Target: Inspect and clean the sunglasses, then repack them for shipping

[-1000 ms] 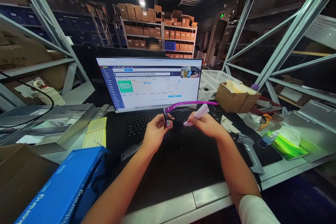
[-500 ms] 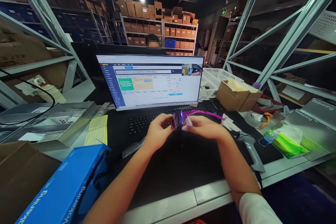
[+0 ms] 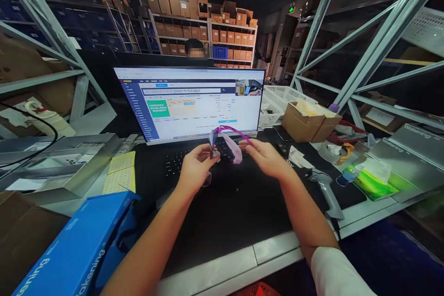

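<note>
Pinched in my left hand [image 3: 194, 166] is the bluish, gathered end of a shiny purple strip [image 3: 231, 128], raised in front of the monitor's lower edge. The strip arches over to my right hand [image 3: 268, 158], whose fingers are closed on its other end. Between the hands a pale pink, translucent piece [image 3: 234, 150] hangs down in a loop; whether it is part of the strip I cannot tell. A small round, shiny bit shows near my left thumb. Beneath and behind the hands lies a black keyboard [image 3: 173, 163], partly covered.
A monitor [image 3: 187, 101] stands behind the hands. On the left are a blue box [image 3: 79, 236], yellow label sheets [image 3: 120, 173] and a grey tray. To the right lie a handheld scanner [image 3: 328, 194], a green tissue pack [image 3: 376, 185] and cardboard boxes [image 3: 303, 125]. A person sits beyond the monitor.
My hands have moved apart, the left one shifting left. The purple strip now arches between them, and the pale pink piece hangs loose. The view has shifted slightly.
</note>
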{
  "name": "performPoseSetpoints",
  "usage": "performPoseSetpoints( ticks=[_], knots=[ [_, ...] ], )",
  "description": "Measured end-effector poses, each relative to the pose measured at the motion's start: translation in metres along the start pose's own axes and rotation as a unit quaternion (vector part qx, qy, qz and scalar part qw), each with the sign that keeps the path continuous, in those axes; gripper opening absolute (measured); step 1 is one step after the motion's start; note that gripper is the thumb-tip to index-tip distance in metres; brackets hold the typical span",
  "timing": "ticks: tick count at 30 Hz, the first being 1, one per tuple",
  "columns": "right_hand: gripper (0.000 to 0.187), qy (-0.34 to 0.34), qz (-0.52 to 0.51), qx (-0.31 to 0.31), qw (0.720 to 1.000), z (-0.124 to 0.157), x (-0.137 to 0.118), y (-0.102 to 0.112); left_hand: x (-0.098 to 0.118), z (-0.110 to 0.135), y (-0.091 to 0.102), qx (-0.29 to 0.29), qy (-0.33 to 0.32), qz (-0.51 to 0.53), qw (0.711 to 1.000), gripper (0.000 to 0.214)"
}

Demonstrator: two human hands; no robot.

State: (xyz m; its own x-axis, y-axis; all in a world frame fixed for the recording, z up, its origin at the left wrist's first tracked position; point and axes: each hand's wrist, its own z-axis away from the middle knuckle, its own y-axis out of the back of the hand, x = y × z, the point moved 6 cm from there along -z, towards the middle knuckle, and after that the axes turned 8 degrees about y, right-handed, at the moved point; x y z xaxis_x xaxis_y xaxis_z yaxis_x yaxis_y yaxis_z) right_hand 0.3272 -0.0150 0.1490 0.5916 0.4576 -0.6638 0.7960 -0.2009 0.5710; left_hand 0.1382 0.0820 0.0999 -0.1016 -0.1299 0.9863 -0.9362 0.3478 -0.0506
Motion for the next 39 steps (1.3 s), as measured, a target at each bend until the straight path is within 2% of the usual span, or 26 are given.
performPoseSetpoints(
  ticks=[3,5,6,8,10,12,13,14,16,19,22,25,27,29,31,33,34,37,39],
  knots=[
    [0.034,0.0,0.014,-0.097,0.995,-0.005,-0.003,-0.021,-0.001,0.001,-0.003,-0.02,0.016,0.008,1.0,0.044],
    [0.036,-0.002,-0.019,-0.103,0.994,-0.006,0.004,-0.014,0.003,0.001,-0.002,-0.016,0.013,0.011,1.0,0.045],
    [0.041,-0.008,-0.039,-0.078,0.996,-0.005,0.01,-0.003,0.006,0.0,0.0,-0.008,0.01,0.017,1.0,0.045],
    [0.049,-0.037,-0.055,0.014,0.998,-0.001,0.029,0.028,0.012,0.0,0.004,0.015,0.0,0.035,0.999,0.046],
    [0.049,-0.083,-0.011,0.109,0.991,0.008,0.048,0.061,0.019,0.0,0.009,0.034,-0.012,0.054,0.998,0.046],
    [0.046,-0.121,0.05,0.141,0.981,0.015,0.059,0.075,0.026,0.001,0.013,0.05,-0.031,0.074,0.996,0.043],
    [0.045,-0.131,0.064,0.13,0.981,0.015,0.06,0.072,0.03,0.002,0.017,0.059,-0.046,0.082,0.994,0.042],
    [0.043,-0.132,0.066,0.107,0.983,0.014,0.059,0.062,0.034,0.002,0.022,0.071,-0.064,0.089,0.991,0.04],
    [0.038,-0.104,0.054,0.05,0.992,0.007,0.047,0.025,0.045,0.002,0.038,0.108,-0.112,0.097,0.983,0.038],
    [0.024,0.014,0.061,-0.042,0.997,-0.005,0.011,-0.054,0.061,0.003,0.076,0.18,-0.183,0.117,0.959,0.039],
    [0.026,0.137,0.085,-0.108,0.981,-0.016,-0.022,-0.123,0.073,0.006,0.117,0.225,-0.233,0.147,0.935,0.044],
    [0.046,0.157,0.158,-0.124,0.967,-0.031,-0.023,-0.156,0.08,0.008,0.141,0.243,-0.254,0.139,0.926,0.048],
    [0.042,0.133,0.204,-0.145,0.959,-0.043,-0.011,-0.163,0.082,0.01,0.146,0.247,-0.257,0.136,0.924,0.047],
    [0.026,0.113,0.194,-0.163,0.961,-0.054,0.001,-0.16,0.083,0.012,0.143,0.243,-0.259,0.15,0.923,0.044],
    [0.02,0.092,0.116,-0.122,0.981,-0.061,0.007,-0.144,0.085,0.014,0.136,0.226,-0.25,0.177,0.925,0.041],
    [0.021,0.053,0.018,-0.01,0.998,-0.063,0.01,-0.112,0.085,0.014,0.125,0.178,-0.215,0.204,0.938,0.038],
    [0.02,0.027,-0.02,0.059,0.998,-0.061,0.012,-0.092,0.085,0.013,0.117,0.144,-0.192,0.213,0.947,0.037],
    [0.021,-0.042,-0.088,0.233,0.967,-0.045,0.021,-0.037,0.078,0.012,0.09,0.026,-0.119,0.217,0.968,0.032],
    [0.025,-0.086,-0.104,0.279,0.951,-0.033,0.03,-0.012,0.069,0.012,0.073,-0.031,-0.084,0.216,0.972,0.031]
  ],
)
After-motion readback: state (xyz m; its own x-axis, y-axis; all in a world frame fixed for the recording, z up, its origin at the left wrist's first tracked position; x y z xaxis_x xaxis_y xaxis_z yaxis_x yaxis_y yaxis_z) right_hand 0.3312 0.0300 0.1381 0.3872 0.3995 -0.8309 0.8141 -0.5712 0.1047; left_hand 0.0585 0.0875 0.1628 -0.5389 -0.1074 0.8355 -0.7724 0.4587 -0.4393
